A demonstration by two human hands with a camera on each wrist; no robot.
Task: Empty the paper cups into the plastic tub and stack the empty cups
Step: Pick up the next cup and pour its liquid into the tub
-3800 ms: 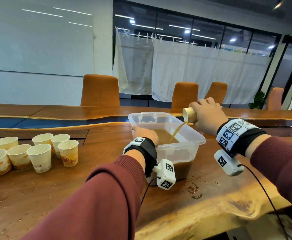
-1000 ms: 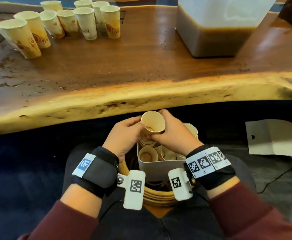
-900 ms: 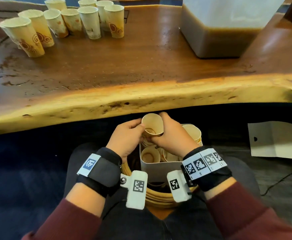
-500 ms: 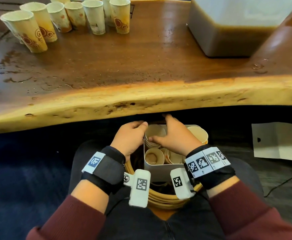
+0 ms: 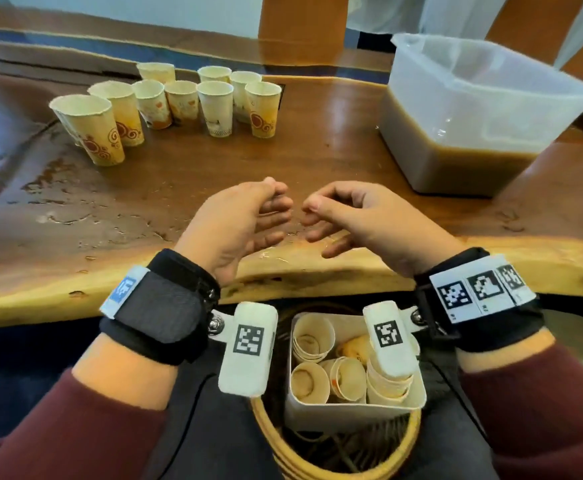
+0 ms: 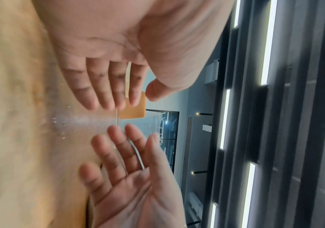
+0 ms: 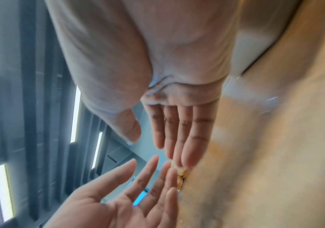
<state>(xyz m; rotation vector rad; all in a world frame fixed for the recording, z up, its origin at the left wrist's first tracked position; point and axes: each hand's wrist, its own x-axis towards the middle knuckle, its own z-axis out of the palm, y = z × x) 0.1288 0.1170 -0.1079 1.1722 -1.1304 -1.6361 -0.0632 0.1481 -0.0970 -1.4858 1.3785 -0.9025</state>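
Waiting on the counter point(image 5: 186, 188), far left, is a cluster of upright paper cups point(image 5: 214, 109), about ten of them, rims up; contents can't be read from the head view, several look stained. The plastic tub point(image 5: 484, 109) sits far right on the counter, roughly half full of brown liquid, well apart from the cups. Emptied cups are nested in short stacks point(image 5: 312, 337) inside a small white box point(image 5: 352, 415) held in a woven basket point(image 5: 331, 469) on the person's lap, below the counter edge.

Both hands are empty. The left hand point(image 5: 245, 220) and right hand point(image 5: 362, 220) hover over the near counter edge, palms facing each other, fingers loosely spread and slightly curled, fingertips near but not touching. The wrist views agree: nothing between the fingers point(image 6: 107, 92), though both are motion-blurred, so tiny contact can't be ruled out.

Step in hand, as I judge it: between cups, one stacking step done and the hands free. Next move calls for a reach left to one cup from the cluster, gripping it by the side wall without crushing it, carrying it level across to the tub, then tipping over the rim. Wet patches on the counter suggest spill risk.
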